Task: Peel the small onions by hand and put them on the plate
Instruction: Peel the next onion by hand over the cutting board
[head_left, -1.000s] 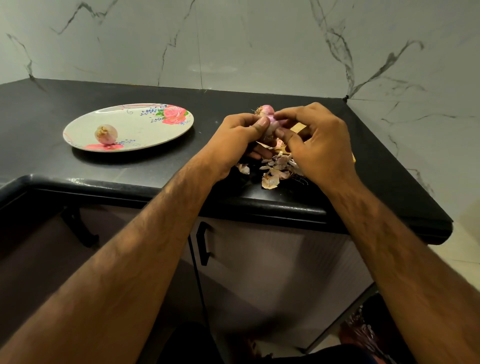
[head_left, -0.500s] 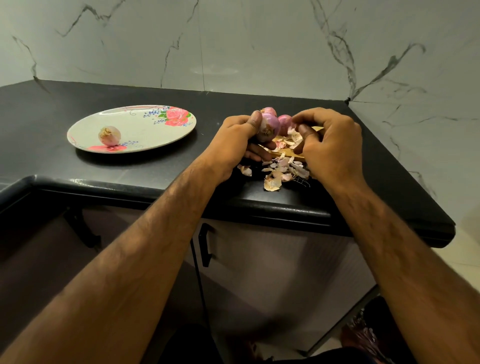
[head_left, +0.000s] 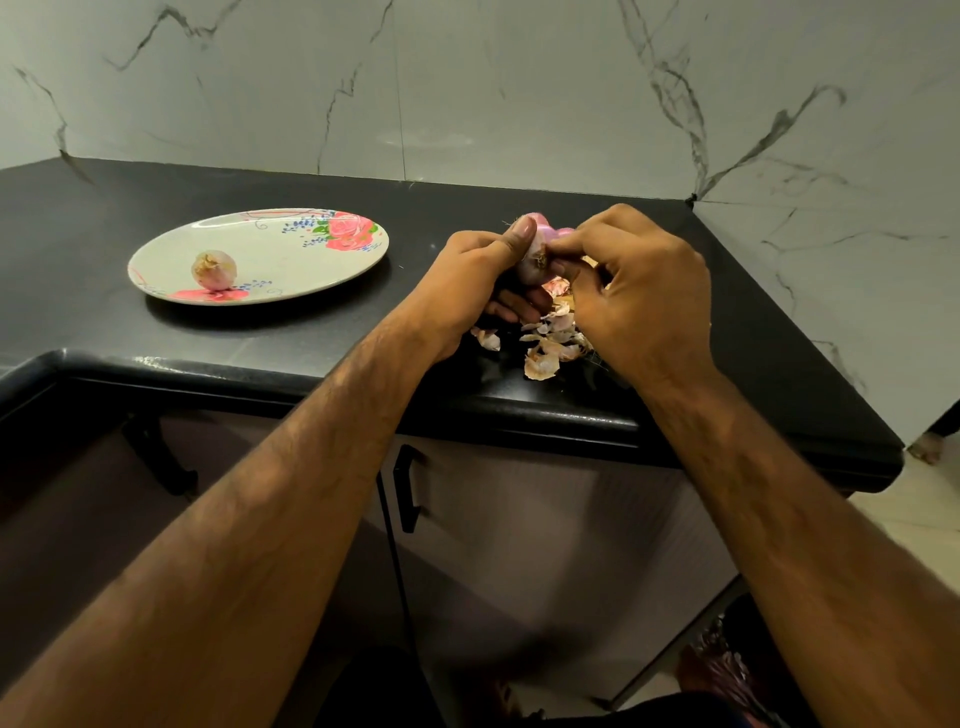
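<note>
A small onion (head_left: 529, 267) is held above the tabletop (head_left: 156, 218), near its right front edge, over a heap of loose skins (head_left: 545, 348). The grip of the left hand (head_left: 467, 275) is closed round it, with the thumb laid across the top and the fingers curled beneath. The grip of the right hand (head_left: 639, 291) is narrowed to a pinch at the onion's tufted end. Whether a strip of skin is caught there cannot be told.

Both wrists are raised off the tabletop. The forearms converge from the near edge, and the back of the right hand is turned upward.

The onion is judged light, firm and round, with dry papery skin that tears easily and a slick surface once bared. It is best steadied round its middle, and the skin taken at the root or tip end, where it lifts.

A peeled onion (head_left: 214, 270) lies on the left part of the flowered plate (head_left: 280, 249), which is set well apart towards the left of the tabletop.
</note>
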